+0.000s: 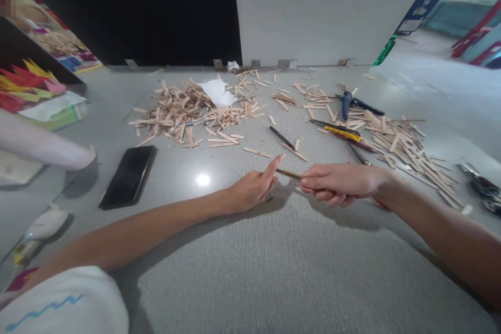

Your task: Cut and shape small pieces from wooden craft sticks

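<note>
A thin wooden stick [288, 173] spans the gap between my two hands, just above the grey table [250, 271]. My right hand [340, 183] pinches its right end with closed fingers. My left hand [254, 188] touches the stick's left end, index finger stretched out, the other fingers curled. Something red pokes out under my right wrist; I cannot tell what it is.
Piles of wooden sticks lie at the back left [188, 112] and at the right [403, 148]. Also on the table are a black phone [128, 176], a black pen [282, 137], a yellow cutter [340, 131] and a blue tool [348, 104]. Another person's arm [43, 147] rests at the left.
</note>
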The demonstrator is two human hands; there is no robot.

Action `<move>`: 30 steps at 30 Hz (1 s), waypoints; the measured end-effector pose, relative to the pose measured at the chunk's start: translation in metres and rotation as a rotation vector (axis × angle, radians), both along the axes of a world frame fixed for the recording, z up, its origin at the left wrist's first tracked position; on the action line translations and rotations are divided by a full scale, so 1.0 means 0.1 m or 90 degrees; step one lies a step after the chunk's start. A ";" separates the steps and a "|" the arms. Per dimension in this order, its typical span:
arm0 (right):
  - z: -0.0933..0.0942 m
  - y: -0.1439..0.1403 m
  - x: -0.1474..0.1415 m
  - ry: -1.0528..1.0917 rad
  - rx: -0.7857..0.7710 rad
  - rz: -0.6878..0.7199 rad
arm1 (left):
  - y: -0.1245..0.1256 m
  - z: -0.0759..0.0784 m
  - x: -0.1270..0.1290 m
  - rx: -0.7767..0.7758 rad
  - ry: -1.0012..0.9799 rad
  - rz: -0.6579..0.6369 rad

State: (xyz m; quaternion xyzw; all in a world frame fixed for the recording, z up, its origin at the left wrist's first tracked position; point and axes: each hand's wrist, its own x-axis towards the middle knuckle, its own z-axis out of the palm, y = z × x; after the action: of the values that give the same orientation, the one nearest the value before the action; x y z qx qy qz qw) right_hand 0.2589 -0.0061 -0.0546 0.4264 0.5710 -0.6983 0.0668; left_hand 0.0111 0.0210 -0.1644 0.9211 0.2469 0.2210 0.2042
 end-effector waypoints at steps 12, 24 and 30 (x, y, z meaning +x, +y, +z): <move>0.08 -0.09 -0.06 -0.064 0.082 -0.020 | 0.00 0.00 -0.01 -0.017 0.020 -0.008; 0.10 0.10 0.07 -0.069 0.138 0.026 | -0.04 -0.04 0.01 -0.023 0.006 -0.033; 0.12 0.00 -0.08 -0.109 0.192 -0.024 | -0.04 0.02 0.01 -0.168 -0.064 0.004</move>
State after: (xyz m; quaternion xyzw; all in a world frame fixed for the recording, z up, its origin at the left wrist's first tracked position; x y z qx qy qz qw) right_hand 0.2512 -0.0066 -0.0423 0.5003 0.6535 -0.5668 0.0372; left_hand 0.0125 0.0171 -0.1623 0.8732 0.2664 0.2330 0.3349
